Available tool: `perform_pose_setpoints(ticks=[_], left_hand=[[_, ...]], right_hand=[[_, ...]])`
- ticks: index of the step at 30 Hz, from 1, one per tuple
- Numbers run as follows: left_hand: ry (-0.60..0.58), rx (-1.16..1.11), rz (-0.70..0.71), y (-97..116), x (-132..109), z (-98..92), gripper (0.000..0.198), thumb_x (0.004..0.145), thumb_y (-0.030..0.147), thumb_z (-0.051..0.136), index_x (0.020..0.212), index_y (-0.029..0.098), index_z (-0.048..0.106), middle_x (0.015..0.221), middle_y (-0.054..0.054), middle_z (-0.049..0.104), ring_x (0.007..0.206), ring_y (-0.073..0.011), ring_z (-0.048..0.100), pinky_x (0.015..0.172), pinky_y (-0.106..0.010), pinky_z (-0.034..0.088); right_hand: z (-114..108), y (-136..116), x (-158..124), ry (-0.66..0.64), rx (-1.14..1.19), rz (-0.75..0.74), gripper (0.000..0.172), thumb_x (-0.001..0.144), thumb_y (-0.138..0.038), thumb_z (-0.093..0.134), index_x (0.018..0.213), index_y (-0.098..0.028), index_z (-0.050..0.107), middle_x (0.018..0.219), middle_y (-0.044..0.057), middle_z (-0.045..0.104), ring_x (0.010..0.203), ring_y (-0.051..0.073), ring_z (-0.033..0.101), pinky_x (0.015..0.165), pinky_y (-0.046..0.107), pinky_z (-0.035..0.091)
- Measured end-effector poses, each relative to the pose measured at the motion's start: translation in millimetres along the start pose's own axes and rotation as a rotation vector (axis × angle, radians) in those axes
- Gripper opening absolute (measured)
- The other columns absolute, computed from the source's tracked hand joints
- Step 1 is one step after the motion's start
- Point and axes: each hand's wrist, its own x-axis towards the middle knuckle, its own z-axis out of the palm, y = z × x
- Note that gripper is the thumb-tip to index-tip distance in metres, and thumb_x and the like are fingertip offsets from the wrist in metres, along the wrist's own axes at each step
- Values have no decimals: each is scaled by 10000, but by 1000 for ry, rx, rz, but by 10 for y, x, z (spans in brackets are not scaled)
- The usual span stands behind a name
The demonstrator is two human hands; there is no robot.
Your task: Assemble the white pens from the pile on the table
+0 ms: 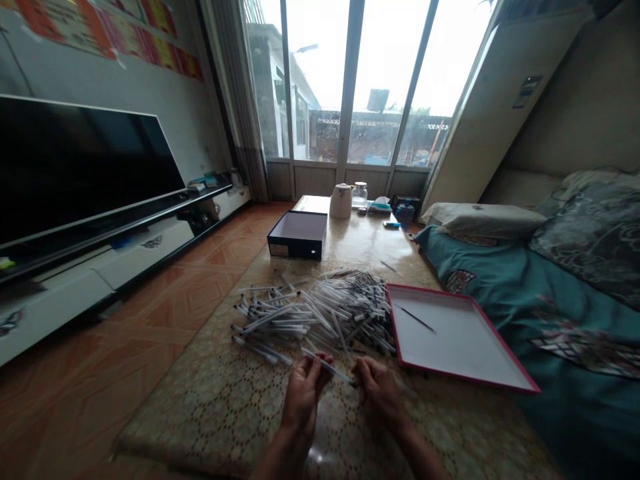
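My left hand [304, 397] and my right hand [377, 392] are close together at the front of the low table, over its patterned cover [215, 407]. Between them lies a clear plastic ballpoint pen [327, 367], held in the left fingers, with its far end at the right fingertips. Just beyond my hands is a loose, criss-crossed pile of similar clear pens [315, 320]. To the right lies a white tray with a red rim [463, 340], holding one dark slender pen or refill [415, 319].
An open black box [297, 235] stands beyond the pile. A white kettle [341, 201], a glass jar [359, 195] and a blue bottle [405, 215] stand at the table's far end. A teal-covered bed [500, 280] runs along the right, and a tiled floor [125, 333] along the left.
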Motion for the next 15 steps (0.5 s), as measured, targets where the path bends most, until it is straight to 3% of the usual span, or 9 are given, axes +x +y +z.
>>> perform_pose_setpoints(ticks=[5,15], left_hand=[[56,-126,-45,-133,-117,-47,123,745,159,634,854,155,578,819,-50,686,772,-129,657,741,-253,516],[166,-117,-5,-213,-69,17,24,771,148,600,788,140,585,724,-35,679,662,-119,663,673,-243,537]], right_hand=[[165,32,-244,-1,72,53,516,844,-589,303,613,-186,527,486,-15,489,421,122,464,418,226,333],[74,10,-172,30,-83,-84,478,842,-553,368,595,-181,538,531,8,545,516,141,513,499,231,371]])
